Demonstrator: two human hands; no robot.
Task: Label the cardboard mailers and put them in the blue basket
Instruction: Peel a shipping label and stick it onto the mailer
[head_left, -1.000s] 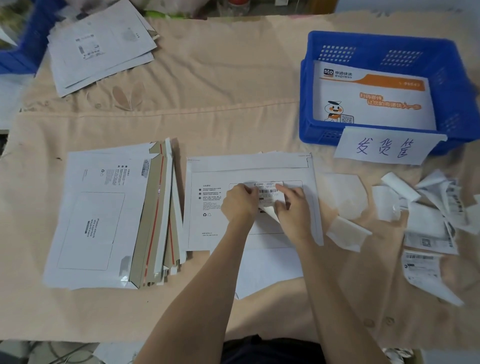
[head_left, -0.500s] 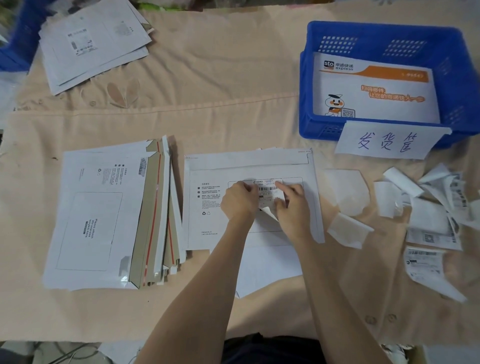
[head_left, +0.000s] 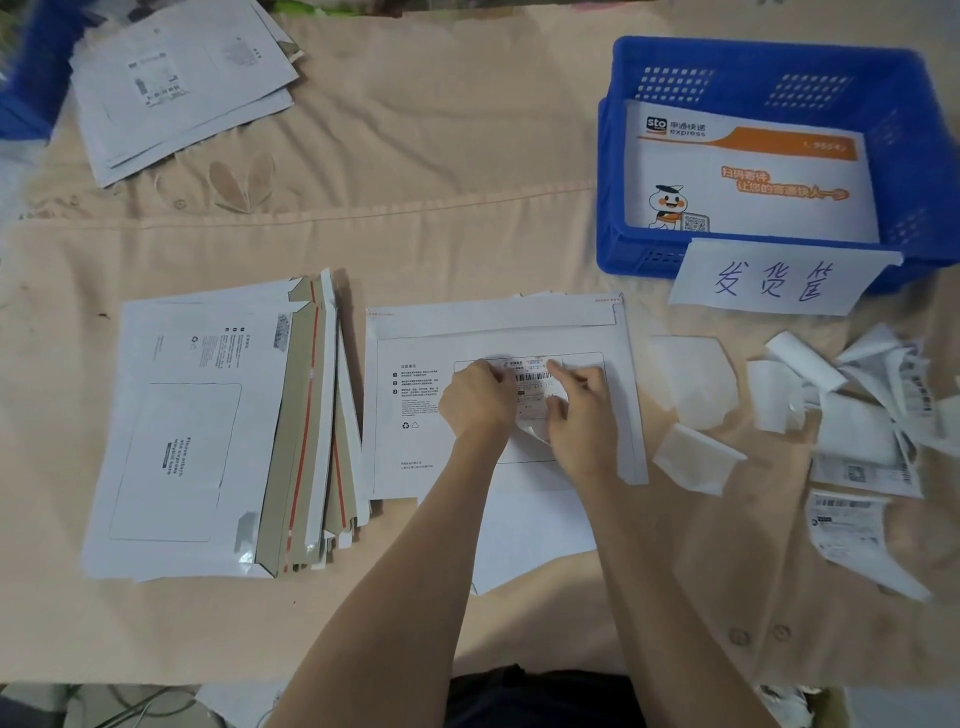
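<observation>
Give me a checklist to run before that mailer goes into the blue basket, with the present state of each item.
1. Label on the mailer: not ok. The shipping label lies inside the printed frame of the cardboard mailer, but its lower part curls up off the surface.
2. Hands on the label: ok. The left hand holds its left edge, and the right hand pinches its right side.
3. Backing fully peeled: cannot tell; the hands cover it.
4. Room in the blue basket: ok. Only a flat sto express mailer shows inside.
5. Way to the basket: ok. The backing scraps lie right of the mailer, below the basket.
</observation>
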